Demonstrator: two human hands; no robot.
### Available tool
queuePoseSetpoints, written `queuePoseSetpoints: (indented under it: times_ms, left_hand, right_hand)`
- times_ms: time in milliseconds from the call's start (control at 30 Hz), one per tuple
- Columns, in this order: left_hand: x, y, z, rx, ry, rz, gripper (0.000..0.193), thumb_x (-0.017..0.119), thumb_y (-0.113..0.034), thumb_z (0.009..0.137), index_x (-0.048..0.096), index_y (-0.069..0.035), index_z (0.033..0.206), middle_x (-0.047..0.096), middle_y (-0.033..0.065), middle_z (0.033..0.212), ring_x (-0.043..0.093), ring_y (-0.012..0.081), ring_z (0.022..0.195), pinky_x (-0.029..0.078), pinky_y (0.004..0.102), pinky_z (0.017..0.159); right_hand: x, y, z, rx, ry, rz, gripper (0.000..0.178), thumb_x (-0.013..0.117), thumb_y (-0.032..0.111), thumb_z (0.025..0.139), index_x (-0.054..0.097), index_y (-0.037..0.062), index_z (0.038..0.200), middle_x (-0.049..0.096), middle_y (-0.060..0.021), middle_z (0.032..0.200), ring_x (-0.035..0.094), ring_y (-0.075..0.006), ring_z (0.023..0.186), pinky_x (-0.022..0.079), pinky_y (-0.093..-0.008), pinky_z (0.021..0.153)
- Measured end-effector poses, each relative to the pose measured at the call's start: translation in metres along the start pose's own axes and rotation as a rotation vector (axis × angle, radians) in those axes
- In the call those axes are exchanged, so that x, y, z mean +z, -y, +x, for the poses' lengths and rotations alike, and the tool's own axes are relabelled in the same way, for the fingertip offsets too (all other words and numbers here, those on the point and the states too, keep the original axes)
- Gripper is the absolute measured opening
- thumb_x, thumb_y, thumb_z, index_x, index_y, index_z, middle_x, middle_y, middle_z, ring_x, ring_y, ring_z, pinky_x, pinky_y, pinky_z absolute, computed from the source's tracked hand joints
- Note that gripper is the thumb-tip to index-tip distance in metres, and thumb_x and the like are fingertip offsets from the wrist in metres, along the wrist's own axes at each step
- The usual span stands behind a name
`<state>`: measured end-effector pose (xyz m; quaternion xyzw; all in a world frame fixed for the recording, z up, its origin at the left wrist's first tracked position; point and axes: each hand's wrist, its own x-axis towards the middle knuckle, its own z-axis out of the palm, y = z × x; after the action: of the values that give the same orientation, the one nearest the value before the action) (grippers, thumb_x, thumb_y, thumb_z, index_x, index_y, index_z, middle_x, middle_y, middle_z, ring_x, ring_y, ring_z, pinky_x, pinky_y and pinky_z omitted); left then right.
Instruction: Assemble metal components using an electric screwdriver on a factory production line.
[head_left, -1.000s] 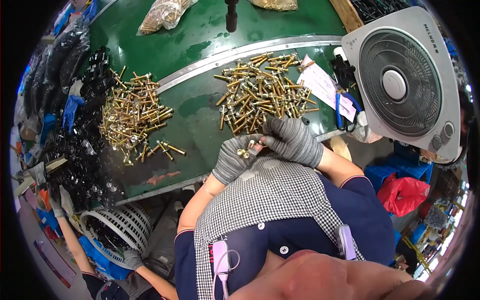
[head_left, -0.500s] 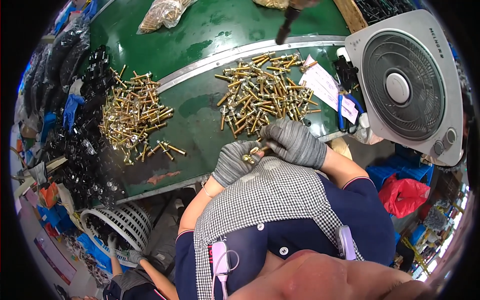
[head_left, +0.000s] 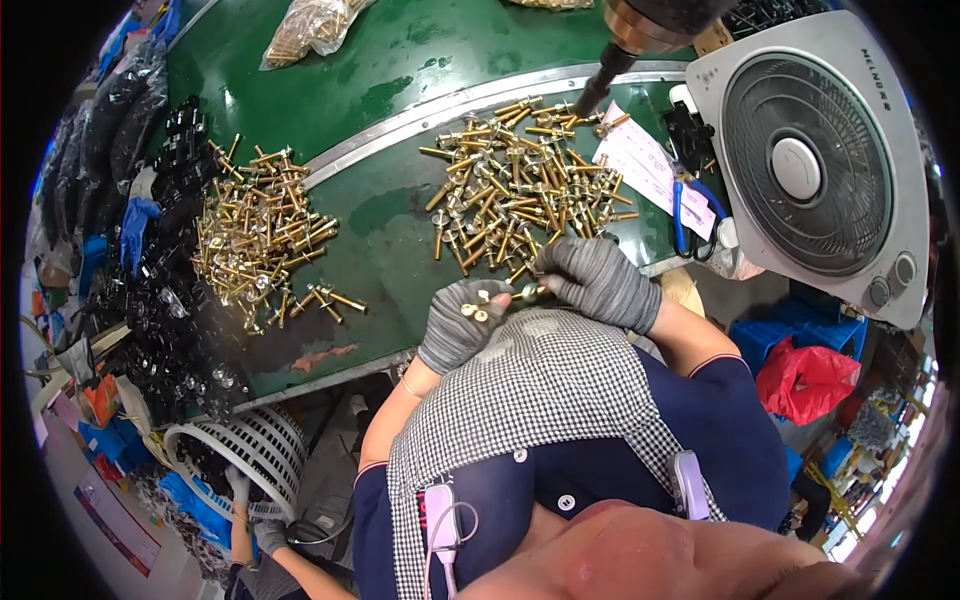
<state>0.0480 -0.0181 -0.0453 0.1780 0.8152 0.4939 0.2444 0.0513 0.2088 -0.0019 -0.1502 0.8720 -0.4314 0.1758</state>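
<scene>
Grey knit gloves cover both hands at the table's near edge. My left hand (head_left: 455, 325) is closed round several gold-coloured bolts (head_left: 475, 312), their round heads showing beside the thumb. Close beside it, my right hand (head_left: 600, 285) pinches with thumb and fingertips at a bolt (head_left: 529, 293) that spans the gap between the hands. Just beyond the hands lies a large pile of gold bolts (head_left: 525, 190) with silvery washers or nuts on many of them. Another bolt pile (head_left: 265, 230) lies to the left.
A power driver (head_left: 650, 30) hangs above the green table (head_left: 385, 215). On the right are paper slips (head_left: 645, 165), blue-handled pliers (head_left: 680, 215) and a box fan (head_left: 800, 170). Black parts (head_left: 165, 300) crowd the left. A co-worker's hands reach around a white basket (head_left: 265, 450) at lower left.
Bolt heads in my left hand now face up more plainly, and a bolt shows between both hands. The driver appears larger and lower. The co-worker's hand has moved deeper into the basket.
</scene>
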Motion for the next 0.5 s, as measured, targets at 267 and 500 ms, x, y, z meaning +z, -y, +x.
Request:
queuePoseSetpoints:
  times_ms: [267, 500]
  left_hand:
    - [-0.017, 0.000, -0.013, -0.468, -0.147, -0.700, 0.024, 0.061, -0.023, 0.086, 0.064, -0.001, 0.095, 0.051, -0.0036, 0.060, 0.043, 0.0027, 0.046, 0.032, 0.0191, 0.041]
    - [-0.023, 0.002, -0.020, -0.540, -0.201, -0.831, 0.025, 0.059, -0.024, 0.087, 0.063, -0.002, 0.100, 0.051, -0.0028, 0.063, 0.042, 0.0034, 0.047, 0.033, 0.0186, 0.040]
  right_hand:
    - [-0.030, -0.028, 0.025, -0.015, -0.495, -0.172, 0.016, 0.057, 0.002, 0.077, 0.060, 0.0022, 0.093, 0.062, -0.0135, 0.092, 0.060, -0.0265, 0.086, 0.048, -0.0340, 0.077]
    - [0.011, -0.017, 0.073, -0.150, -0.124, -0.667, 0.041, 0.056, 0.023, 0.081, 0.054, 0.0009, 0.115, 0.050, -0.0155, 0.125, 0.039, -0.0290, 0.124, 0.026, -0.0412, 0.107]
